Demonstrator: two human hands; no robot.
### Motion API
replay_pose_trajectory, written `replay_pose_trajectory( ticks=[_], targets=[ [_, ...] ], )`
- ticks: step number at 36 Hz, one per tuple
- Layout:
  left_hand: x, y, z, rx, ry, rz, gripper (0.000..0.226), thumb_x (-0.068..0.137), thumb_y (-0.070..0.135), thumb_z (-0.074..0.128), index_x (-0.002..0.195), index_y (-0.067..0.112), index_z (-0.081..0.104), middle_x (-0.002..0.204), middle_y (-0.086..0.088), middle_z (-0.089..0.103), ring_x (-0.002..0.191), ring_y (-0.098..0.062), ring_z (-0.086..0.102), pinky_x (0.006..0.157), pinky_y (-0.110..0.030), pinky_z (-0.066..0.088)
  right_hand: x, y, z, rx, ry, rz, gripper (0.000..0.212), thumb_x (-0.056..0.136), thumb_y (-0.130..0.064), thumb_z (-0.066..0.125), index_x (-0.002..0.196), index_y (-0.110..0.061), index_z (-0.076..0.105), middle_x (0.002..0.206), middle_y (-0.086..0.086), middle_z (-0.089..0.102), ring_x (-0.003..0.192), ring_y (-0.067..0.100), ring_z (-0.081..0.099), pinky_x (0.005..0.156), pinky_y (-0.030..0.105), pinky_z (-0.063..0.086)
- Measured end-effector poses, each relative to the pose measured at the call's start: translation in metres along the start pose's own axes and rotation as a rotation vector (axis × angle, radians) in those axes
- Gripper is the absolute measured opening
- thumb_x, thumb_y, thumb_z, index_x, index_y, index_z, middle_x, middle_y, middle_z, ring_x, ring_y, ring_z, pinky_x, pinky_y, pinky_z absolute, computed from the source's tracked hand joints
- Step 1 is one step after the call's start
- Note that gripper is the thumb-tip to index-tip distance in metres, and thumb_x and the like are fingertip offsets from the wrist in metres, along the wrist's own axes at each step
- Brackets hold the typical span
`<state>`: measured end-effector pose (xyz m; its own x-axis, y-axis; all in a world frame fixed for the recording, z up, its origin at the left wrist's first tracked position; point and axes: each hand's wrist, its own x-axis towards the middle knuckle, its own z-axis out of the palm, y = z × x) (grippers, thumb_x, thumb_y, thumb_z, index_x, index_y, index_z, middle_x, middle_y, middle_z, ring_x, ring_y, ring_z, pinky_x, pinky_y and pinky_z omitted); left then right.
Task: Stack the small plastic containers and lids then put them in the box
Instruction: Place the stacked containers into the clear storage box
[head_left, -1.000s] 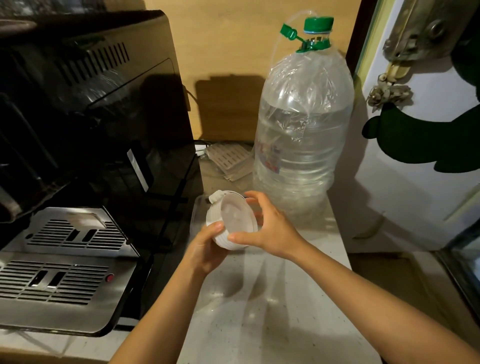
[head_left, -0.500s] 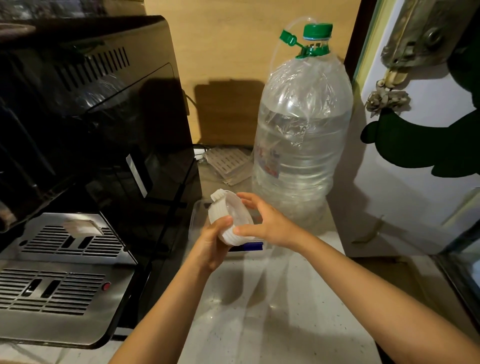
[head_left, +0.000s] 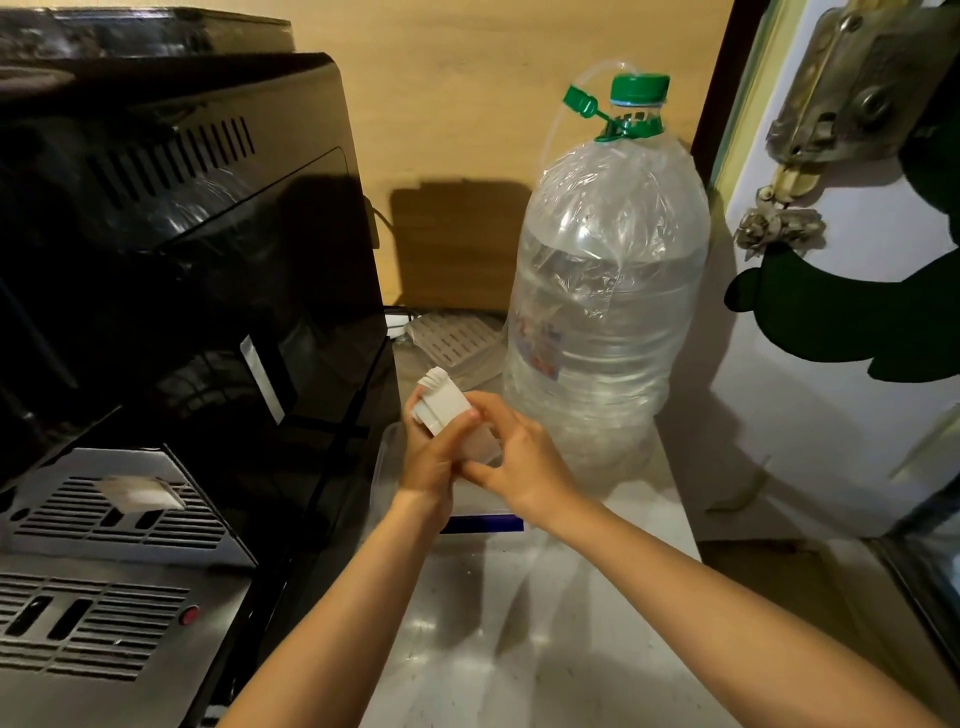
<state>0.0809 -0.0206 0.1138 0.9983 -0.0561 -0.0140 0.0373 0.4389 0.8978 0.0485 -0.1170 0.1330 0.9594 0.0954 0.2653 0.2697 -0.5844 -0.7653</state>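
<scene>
Tilted edge-on now, lid stack between hands.

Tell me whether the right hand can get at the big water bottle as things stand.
Probably not freely: the right hand is shut on the stack of lids with the left hand, though the water bottle stands just behind, unblocked.

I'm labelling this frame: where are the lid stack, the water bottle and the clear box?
lid stack (head_left: 441, 402), head view, on its white side.
water bottle (head_left: 608, 312), head view, mid body.
clear box (head_left: 385, 452), head view, left wall beside the left wrist.
</scene>
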Motion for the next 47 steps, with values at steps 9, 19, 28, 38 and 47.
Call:
replay_pose_trajectory(
  ticks=[9,19,28,38,47],
  targets=[
    [0.018,0.003,-0.014,0.122,-0.076,-0.028,0.069,0.073,0.030,0.061,0.135,0.025,0.031,0.121,-0.004,0.053,0.105,-0.022,0.057,0.067,-0.029,0.055,0.018,0.013,-0.010,0.202,0.027,-0.020,0.057,0.074,-0.010,0.075,0.122,-0.020,0.046,0.105,0.002,0.058,0.095,0.019,0.060,0.077,0.029,0.054],
    [0.040,-0.001,-0.035,0.306,0.006,-0.085,0.049,0.085,0.018,0.058,0.130,0.026,0.041,0.105,0.007,0.056,0.095,-0.016,0.059,0.060,-0.024,0.056,0.051,0.045,-0.009,0.685,-0.075,0.367,0.042,0.082,0.002,0.062,0.114,-0.020,0.047,0.107,0.005,0.055,0.104,0.025,0.055,0.066,0.028,0.057],
    [0.059,-0.020,-0.052,0.541,0.120,-0.276,0.037,0.085,0.016,0.059,0.120,0.012,0.051,0.111,-0.009,0.055,0.101,-0.029,0.057,0.071,-0.034,0.052,0.069,0.081,0.000,0.627,-0.203,0.618,0.032,0.088,0.000,0.054,0.120,0.003,0.056,0.105,0.014,0.061,0.096,0.025,0.060,0.076,0.030,0.054],
    [0.074,-0.040,-0.067,0.769,0.092,-0.454,0.029,0.085,0.010,0.058,0.114,0.004,0.057,0.102,-0.018,0.063,0.087,-0.028,0.061,0.062,-0.030,0.050,0.077,0.105,0.036,0.230,-0.315,0.730,0.027,0.083,-0.002,0.059,0.109,0.005,0.063,0.108,0.022,0.065,0.093,0.025,0.061,0.074,0.032,0.055],
    [0.081,-0.052,-0.072,0.927,0.063,-0.546,0.027,0.087,0.010,0.056,0.109,-0.004,0.060,0.108,-0.023,0.065,0.099,-0.035,0.062,0.086,-0.038,0.050,0.075,0.111,0.052,-0.017,-0.423,0.732,0.028,0.090,-0.004,0.050,0.115,0.005,0.057,0.118,0.024,0.062,0.110,0.034,0.060,0.081,0.033,0.052]
  ],
)
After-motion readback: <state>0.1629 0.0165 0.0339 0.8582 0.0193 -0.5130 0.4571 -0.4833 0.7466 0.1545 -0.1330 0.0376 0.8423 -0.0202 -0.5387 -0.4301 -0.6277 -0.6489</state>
